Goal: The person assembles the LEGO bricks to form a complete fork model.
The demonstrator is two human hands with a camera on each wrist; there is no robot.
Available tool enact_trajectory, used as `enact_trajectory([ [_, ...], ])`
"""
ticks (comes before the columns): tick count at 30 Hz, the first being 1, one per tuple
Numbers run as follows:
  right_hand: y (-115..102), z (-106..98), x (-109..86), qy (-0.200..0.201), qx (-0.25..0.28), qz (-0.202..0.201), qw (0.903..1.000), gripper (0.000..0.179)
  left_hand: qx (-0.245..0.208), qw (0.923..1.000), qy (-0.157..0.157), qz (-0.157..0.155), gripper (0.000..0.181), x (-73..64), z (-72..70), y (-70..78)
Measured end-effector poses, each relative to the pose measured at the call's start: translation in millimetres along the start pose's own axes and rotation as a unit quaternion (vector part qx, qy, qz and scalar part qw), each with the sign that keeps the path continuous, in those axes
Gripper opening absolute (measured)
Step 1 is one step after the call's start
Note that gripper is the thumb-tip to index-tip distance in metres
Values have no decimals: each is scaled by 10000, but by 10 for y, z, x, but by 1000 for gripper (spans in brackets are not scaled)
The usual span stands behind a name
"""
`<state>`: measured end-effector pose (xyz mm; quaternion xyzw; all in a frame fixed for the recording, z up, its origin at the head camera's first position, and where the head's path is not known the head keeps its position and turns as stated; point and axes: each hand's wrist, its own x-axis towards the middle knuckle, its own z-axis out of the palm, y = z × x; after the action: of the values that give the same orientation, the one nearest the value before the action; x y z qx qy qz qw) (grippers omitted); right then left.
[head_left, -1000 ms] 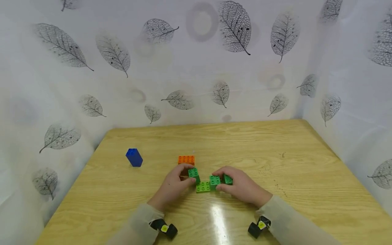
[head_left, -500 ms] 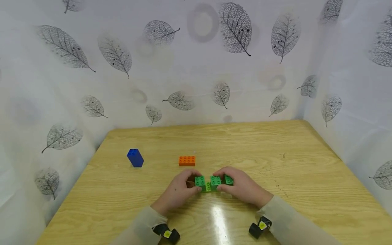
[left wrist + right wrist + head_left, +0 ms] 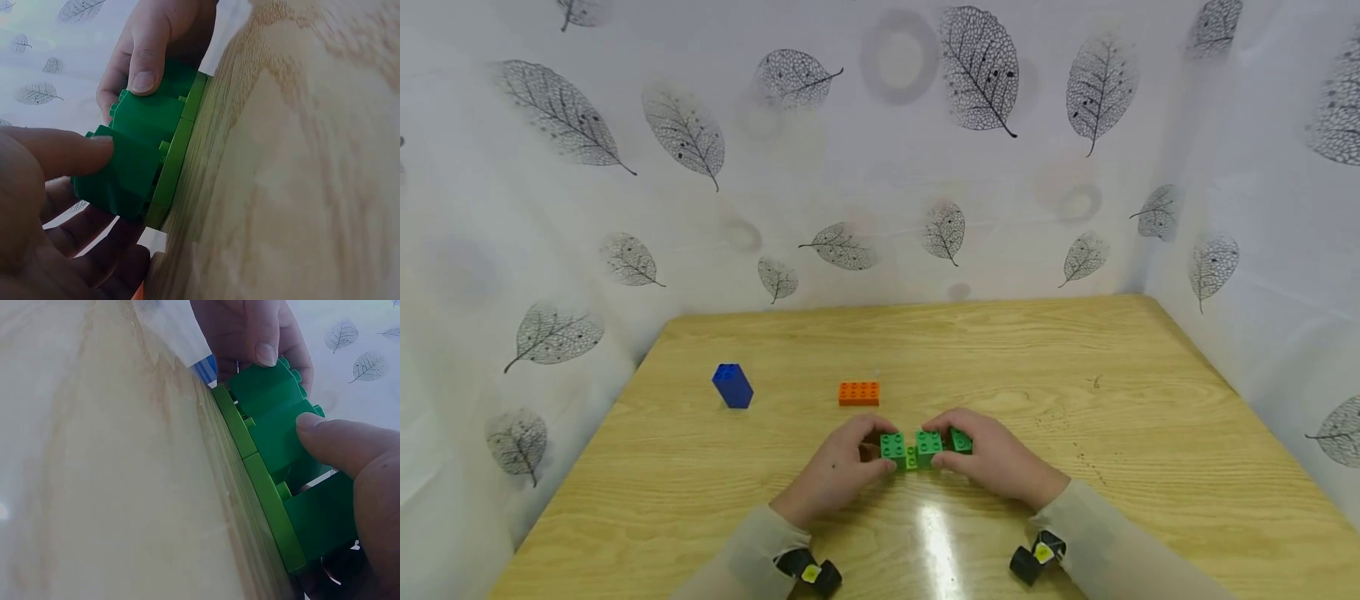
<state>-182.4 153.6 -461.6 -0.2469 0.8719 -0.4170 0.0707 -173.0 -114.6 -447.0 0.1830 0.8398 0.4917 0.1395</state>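
Left block point(image 3: 892, 448) now sits over left end of lime base point(image 3: 912, 458), covering studs bare a second ago. Your left hand point(image 3: 844, 467) pinches it between fingers; your right hand point(image 3: 994, 458) grips middle block point(image 3: 928, 445) on lime base. Gap under left block: seating looks unfinished.

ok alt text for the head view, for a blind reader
Left hand and right hand each grip a green block over a lime base on a wooden table; beyond are an orange block and a blue block, before a leaf-print backdrop.

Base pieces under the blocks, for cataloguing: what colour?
Lime green base pieces, clearest in the right wrist view.
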Motion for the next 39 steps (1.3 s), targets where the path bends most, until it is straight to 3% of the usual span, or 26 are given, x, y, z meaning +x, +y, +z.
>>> enact_trajectory([
  [16, 7, -22, 4, -49, -17, -91, 9999, 40, -24, 10000, 8, -79, 25, 14, -4, 4],
  [32, -19, -26, 7, -57, -55, -136, 9999, 40, 486, 9987, 100, -151, 25, 35, -1, 62],
  [39, -5, -16, 6, -108, -104, -138, 9998, 40, 358, 9991, -19, -208, 25, 41, -17, 11],
])
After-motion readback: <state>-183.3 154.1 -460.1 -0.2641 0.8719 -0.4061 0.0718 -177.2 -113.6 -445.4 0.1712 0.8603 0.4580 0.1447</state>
